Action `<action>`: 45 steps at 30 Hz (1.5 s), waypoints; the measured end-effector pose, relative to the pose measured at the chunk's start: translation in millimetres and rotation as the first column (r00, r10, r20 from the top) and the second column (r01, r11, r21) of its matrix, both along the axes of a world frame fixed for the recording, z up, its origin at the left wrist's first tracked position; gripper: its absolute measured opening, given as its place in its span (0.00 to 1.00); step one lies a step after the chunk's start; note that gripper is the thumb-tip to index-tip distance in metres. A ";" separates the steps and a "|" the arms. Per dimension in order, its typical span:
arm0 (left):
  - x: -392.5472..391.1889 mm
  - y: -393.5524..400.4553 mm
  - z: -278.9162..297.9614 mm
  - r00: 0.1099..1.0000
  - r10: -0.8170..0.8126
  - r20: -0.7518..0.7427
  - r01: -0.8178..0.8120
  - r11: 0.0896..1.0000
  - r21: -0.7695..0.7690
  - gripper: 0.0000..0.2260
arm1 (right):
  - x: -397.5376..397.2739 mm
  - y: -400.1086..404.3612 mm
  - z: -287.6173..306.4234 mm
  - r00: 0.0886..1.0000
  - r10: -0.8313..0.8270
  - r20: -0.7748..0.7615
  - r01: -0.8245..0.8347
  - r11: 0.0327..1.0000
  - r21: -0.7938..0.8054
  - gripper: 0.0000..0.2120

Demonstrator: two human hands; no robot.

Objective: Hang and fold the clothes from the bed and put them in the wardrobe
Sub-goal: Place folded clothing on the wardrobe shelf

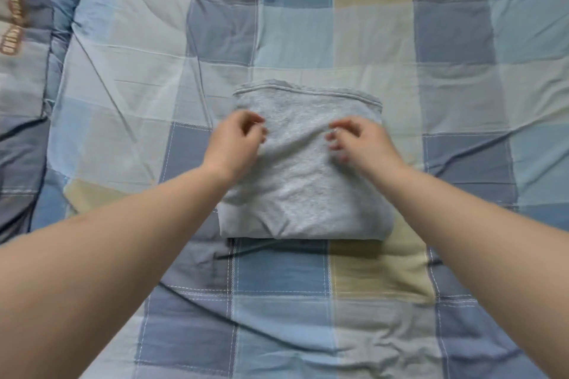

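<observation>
Head view, looking down. The bed (pixel 462 40), covered by a quilt in blue, grey and pale yellow squares, fills the whole field; a second, darker piece of bedding with brown lettering (pixel 18 18) lies along its left edge. At the centre of the bed rests a grey garment (pixel 304 191), already folded into a compact, roughly square packet with a stitched hem showing along its far edge and a neat fold along its near edge. Both bare forearms reach in from the lower corners toward it. The left hand (pixel 237 141) and the right hand (pixel 360 144) hover over the upper half of the packet, their fingers loosely curled and seemingly holding nothing; whether the fingertips touch the cloth cannot be told from this view. Judged by the layout, the folding of this one garment appears complete or nearly so, with perhaps a final smoothing left. What remains is to lift the packet and carry it to the wardrobe, which is not in view; no hangers or other clothes appear here.
</observation>
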State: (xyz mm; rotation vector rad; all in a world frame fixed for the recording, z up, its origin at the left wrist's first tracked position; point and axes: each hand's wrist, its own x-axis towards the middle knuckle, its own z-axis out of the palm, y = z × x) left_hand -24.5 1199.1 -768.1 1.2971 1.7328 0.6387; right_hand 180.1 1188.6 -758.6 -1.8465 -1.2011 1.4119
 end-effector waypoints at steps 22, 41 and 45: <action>-63.4 -48.2 -33.9 0.976 0.209 0.065 -0.174 0.922 -0.347 0.27 | 52.3 -50.3 -49.0 0.956 -0.292 0.023 0.288 0.925 -0.246 0.21; -2.5 -84.4 72.8 0.886 0.256 0.387 -0.058 0.889 -0.455 0.17 | 50.4 -96.8 64.9 0.916 -0.266 -0.301 0.158 0.927 -0.340 0.04; 9.3 -106.5 141.0 0.853 0.242 0.462 -0.036 0.911 -0.411 0.19 | 66.1 -121.8 136.4 0.871 -0.273 -0.408 0.157 0.942 -0.296 0.05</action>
